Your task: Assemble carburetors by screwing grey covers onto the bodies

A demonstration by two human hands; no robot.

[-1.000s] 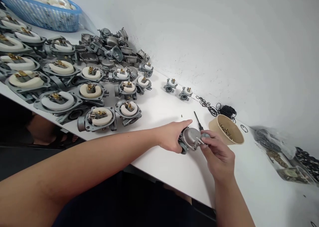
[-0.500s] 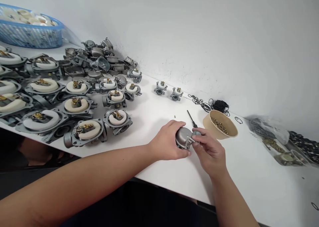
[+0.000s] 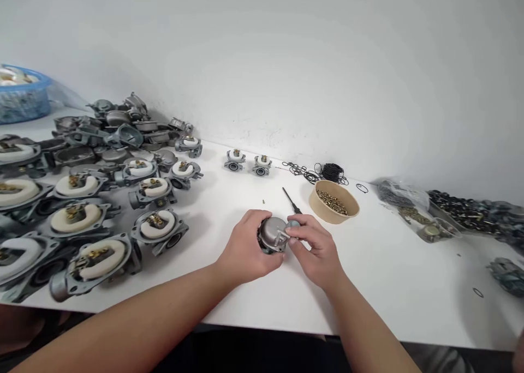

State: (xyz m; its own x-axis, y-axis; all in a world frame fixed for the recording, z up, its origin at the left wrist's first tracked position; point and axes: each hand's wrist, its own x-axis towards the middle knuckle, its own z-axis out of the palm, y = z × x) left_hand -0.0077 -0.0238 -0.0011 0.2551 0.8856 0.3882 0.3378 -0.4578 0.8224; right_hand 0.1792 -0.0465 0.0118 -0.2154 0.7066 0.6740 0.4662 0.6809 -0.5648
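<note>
A metal carburetor (image 3: pixel 273 232) with a domed float bowl on top is held just above or on the table, at the middle front. My left hand (image 3: pixel 249 247) wraps round its left side, thumb at the front. On its right side, the fingers of my right hand (image 3: pixel 317 247) pinch the small fittings at the edge; the fingertips partly cover them. Just beyond lies a dark screwdriver (image 3: pixel 290 199), its near end hidden by my right hand. A tiny brass-coloured screw (image 3: pixel 263 202) rests on the table behind the carburetor.
Many open carburetors (image 3: pixel 153 226) with white floats stand at left, before a heap of metal bowls (image 3: pixel 118 119) and a blue basket (image 3: pixel 24 100). A paper bowl (image 3: pixel 327 212) of brass screws, black rubber rings (image 3: pixel 331 172) and bagged parts (image 3: pixel 403 196) lie at right.
The view has swung right and tilted up, so everything sits further left and mostly lower. Both hands keep their hold on the carburetor.
</note>
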